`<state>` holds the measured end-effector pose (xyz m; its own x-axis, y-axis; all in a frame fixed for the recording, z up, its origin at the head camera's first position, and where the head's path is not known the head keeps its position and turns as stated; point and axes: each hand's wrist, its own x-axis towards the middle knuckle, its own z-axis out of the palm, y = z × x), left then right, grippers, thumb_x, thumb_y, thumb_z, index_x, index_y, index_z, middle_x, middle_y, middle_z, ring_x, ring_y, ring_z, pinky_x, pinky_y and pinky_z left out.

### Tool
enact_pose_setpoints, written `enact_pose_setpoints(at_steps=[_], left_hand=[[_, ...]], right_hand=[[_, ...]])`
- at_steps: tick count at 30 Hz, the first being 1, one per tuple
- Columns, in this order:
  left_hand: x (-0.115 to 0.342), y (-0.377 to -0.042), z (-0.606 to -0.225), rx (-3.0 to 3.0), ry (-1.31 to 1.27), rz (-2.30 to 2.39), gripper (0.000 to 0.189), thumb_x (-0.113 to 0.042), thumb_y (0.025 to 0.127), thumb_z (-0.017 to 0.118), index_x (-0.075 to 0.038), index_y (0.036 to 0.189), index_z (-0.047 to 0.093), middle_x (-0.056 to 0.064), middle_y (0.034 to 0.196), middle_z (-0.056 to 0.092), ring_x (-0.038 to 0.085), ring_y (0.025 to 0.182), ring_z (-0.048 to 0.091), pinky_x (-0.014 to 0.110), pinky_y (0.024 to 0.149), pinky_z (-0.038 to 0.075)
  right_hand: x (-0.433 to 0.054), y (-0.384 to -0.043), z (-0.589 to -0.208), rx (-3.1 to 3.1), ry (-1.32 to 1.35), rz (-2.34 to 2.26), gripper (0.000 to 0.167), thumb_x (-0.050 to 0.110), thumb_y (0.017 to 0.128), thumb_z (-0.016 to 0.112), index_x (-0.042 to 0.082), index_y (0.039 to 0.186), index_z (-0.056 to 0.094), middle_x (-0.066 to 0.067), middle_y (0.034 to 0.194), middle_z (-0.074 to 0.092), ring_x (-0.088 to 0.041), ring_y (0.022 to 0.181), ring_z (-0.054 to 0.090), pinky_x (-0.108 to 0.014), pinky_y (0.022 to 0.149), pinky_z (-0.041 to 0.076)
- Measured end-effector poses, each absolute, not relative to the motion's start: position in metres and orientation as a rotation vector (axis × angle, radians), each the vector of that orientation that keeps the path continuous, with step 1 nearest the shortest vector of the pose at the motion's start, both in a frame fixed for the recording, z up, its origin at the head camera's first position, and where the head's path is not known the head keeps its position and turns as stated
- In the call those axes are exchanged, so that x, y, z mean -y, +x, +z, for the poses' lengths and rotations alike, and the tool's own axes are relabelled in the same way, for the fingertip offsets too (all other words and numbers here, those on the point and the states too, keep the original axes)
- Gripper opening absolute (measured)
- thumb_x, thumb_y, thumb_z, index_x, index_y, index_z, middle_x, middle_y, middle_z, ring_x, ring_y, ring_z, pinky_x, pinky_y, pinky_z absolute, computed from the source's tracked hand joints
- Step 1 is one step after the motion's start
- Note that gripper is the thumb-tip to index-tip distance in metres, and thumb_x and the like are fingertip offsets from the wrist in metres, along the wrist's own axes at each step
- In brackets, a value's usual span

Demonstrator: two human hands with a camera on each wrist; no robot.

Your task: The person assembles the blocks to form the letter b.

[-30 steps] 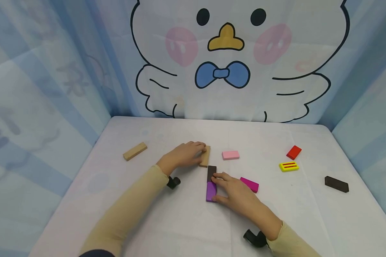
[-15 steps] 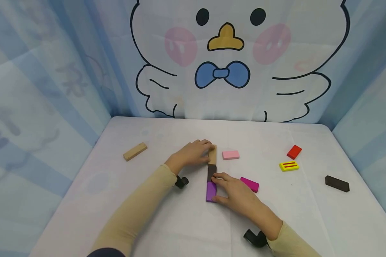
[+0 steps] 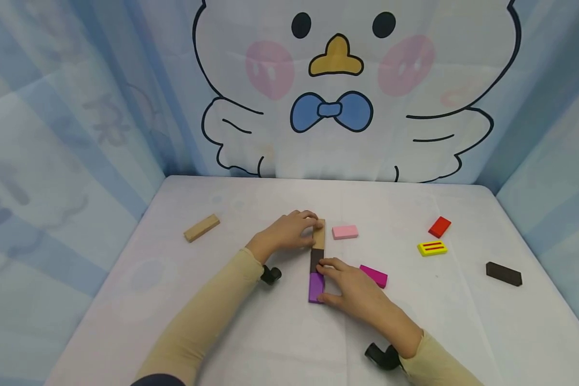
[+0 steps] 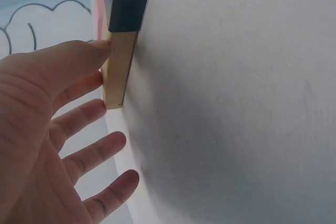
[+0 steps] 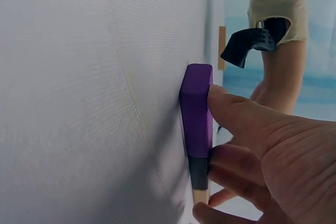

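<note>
Pinches the tan block [image 3: 320, 238] with the left hand [image 3: 286, 231] and grips the purple block [image 3: 316, 287] and adjoining black block [image 3: 316, 257] with the right hand [image 3: 358, 295], apparently keeping all 3 aligned end to end on the table [image 3: 270, 343], near the pink block [image 3: 344, 232], with the magenta block [image 3: 375, 277] perhaps hindering the right hand's withdrawal.
</note>
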<state>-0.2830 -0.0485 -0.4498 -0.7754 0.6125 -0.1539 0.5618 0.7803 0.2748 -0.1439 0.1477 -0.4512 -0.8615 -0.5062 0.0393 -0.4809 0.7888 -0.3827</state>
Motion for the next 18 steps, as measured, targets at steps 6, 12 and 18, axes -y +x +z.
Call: enact_pose_setpoints(at_steps=[6,12,18], left_hand=[[0.051,-0.284,-0.450,-2.738,0.922,0.347,0.048,-0.035,0.102,0.066,-0.024,0.148,0.057,0.002,0.158,0.047,0.028,0.143,0.046,0.049,0.116,0.042],[0.056,-0.283,-0.451,-2.711,0.903,0.429,0.044,-0.032,0.103,0.065,-0.021,0.146,0.059,0.003,0.160,0.046,0.029,0.146,0.044,0.051,0.120,0.038],[0.060,-0.285,-0.455,-2.681,0.930,0.496,0.036,-0.023,0.108,0.057,-0.020,0.143,0.060,0.000,0.163,0.044,0.027,0.148,0.042,0.052,0.122,0.035]], right_hand=[[-0.150,-0.153,-0.450,-2.846,-0.765,-0.647,0.057,0.037,0.083,0.087,0.012,0.131,0.069,-0.010,0.159,0.047,-0.042,0.145,0.045,-0.055,0.111,0.047],[-0.151,-0.169,-0.445,-2.759,-0.766,-0.616,0.051,0.044,0.078,0.090,0.018,0.116,0.067,-0.013,0.169,0.032,-0.047,0.142,0.045,-0.058,0.106,0.049],[-0.148,-0.180,-0.437,-2.718,-0.785,-0.533,0.054,0.047,0.073,0.093,0.019,0.108,0.062,-0.018,0.167,0.032,-0.046,0.144,0.044,-0.060,0.107,0.047]])
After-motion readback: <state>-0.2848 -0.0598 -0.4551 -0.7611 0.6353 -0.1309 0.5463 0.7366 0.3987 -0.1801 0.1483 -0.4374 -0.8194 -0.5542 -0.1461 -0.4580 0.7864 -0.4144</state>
